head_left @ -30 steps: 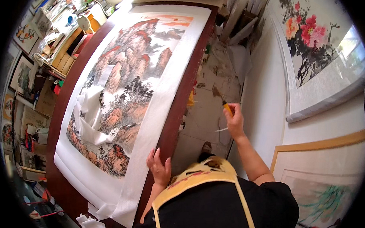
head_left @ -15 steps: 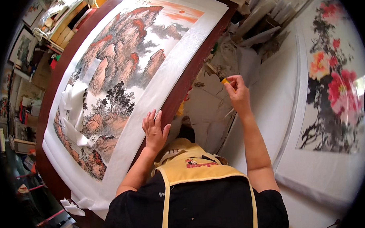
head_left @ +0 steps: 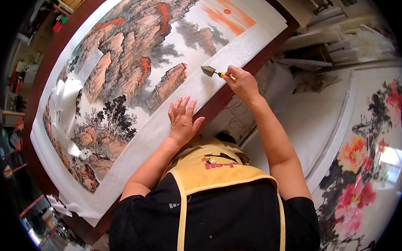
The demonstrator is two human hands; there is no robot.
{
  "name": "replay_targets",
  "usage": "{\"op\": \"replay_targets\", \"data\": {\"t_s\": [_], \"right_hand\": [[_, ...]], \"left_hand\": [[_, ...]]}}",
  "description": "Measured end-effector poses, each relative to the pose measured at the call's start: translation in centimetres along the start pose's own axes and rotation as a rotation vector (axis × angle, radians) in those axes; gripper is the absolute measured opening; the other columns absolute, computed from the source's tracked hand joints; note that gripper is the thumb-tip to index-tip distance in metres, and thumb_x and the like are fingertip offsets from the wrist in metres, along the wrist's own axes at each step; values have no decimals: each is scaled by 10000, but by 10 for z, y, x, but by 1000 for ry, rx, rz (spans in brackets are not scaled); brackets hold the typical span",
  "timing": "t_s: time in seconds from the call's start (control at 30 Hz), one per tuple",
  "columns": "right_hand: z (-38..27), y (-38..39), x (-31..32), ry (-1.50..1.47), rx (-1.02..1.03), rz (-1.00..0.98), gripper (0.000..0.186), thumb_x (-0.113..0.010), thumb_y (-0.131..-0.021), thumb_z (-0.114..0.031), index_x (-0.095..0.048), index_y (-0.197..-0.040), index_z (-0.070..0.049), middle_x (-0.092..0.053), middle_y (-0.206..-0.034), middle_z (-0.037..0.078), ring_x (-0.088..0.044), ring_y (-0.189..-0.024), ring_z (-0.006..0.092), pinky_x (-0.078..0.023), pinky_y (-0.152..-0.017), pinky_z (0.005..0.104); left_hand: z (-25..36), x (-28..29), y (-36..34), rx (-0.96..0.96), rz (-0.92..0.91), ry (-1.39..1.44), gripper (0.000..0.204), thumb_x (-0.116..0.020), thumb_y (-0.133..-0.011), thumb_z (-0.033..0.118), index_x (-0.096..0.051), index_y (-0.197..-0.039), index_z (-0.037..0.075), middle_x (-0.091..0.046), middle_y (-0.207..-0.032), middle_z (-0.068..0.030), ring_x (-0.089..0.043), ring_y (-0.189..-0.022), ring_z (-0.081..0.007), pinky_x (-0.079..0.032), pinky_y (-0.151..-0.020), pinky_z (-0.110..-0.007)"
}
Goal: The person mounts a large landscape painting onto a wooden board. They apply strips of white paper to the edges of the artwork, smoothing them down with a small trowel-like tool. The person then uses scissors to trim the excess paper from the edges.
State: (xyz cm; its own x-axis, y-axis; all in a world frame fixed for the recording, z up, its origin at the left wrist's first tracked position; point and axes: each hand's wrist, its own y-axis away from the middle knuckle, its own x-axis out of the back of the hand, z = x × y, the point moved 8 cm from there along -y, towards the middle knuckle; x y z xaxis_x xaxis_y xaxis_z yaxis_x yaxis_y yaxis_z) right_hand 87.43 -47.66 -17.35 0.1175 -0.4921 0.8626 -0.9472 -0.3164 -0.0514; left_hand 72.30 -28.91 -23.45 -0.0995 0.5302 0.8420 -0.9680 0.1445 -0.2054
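Note:
A landscape painting [head_left: 128,61] of brown and red mountains lies face up, bordered by a wide white paper strip [head_left: 149,132]. My left hand [head_left: 183,121] rests palm down on that strip, fingers apart, holding nothing. Pinched in my right hand [head_left: 242,84] is the yellow-and-black handle of a small trowel [head_left: 208,71]. Its pointed metal blade is over the white border near the painting's right edge; whether it touches the paper I cannot tell. Crumpled white paper strips [head_left: 63,117] lie on the painting's left part.
The dark red table [head_left: 257,57] shows its edge beneath my right wrist. To the right stands a flower painting [head_left: 354,195] with pink and orange blooms on a white panel. Rolls and papers [head_left: 313,37] are piled at the far right. More paper scraps [head_left: 58,205] hang at the table's near left corner.
My right hand has brought the trowel from beside the table to over the paper border. My left hand has moved slightly farther up along the strip. The view has shifted.

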Motion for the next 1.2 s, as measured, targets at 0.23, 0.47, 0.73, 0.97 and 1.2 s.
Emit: {"op": "replay_targets", "data": {"t_s": [0.23, 0.47, 0.73, 0.97, 1.2], "right_hand": [[23, -77, -23, 22, 99, -60, 193, -692, -892, -257, -590, -916, -95, -689, -857, 118, -664, -806, 362, -511, -661, 468], [70, -57, 27, 15, 274, -200, 159, -701, -879, -206, -584, -893, -99, -644, -806, 100, -659, -757, 340, -512, -603, 448], [106, -24, 42, -41, 321, -359, 166, -670, -915, -234, -553, -899, -118, -611, -811, 76, -647, -724, 335, -513, -580, 449], [139, -63, 64, -90, 299, -263, 175, -665, -914, -253, -554, -902, -118, -613, -812, 84, -647, -728, 346, -515, -583, 454], [183, -67, 89, -228, 186, -277, 195, -684, -907, -259, -576, -898, -96, -627, -811, 104, -644, -747, 349, -508, -622, 454]], "left_hand": [[-10, 0, -13, 200, 40, -56, 640, -675, -899, 373, -461, -1440, 107, -377, -1510, -131, -261, -1435, -350, -141, -1179, -548], [20, -26, -45, 307, 97, -124, 609, -633, -937, 394, -455, -1447, 114, -378, -1514, -135, -259, -1442, -340, -141, -1177, -553], [69, -71, -108, 367, 117, -171, 586, -638, -935, 386, -478, -1425, 109, -398, -1496, -120, -277, -1433, -336, -154, -1182, -546], [79, -82, -135, 395, 154, -180, 571, -650, -924, 353, -482, -1414, 111, -402, -1498, -110, -292, -1425, -332, -171, -1173, -559], [75, -98, -178, 286, 121, -124, 614, -679, -899, 329, -460, -1433, 118, -389, -1506, -108, -291, -1430, -332, -148, -1179, -556]]}}
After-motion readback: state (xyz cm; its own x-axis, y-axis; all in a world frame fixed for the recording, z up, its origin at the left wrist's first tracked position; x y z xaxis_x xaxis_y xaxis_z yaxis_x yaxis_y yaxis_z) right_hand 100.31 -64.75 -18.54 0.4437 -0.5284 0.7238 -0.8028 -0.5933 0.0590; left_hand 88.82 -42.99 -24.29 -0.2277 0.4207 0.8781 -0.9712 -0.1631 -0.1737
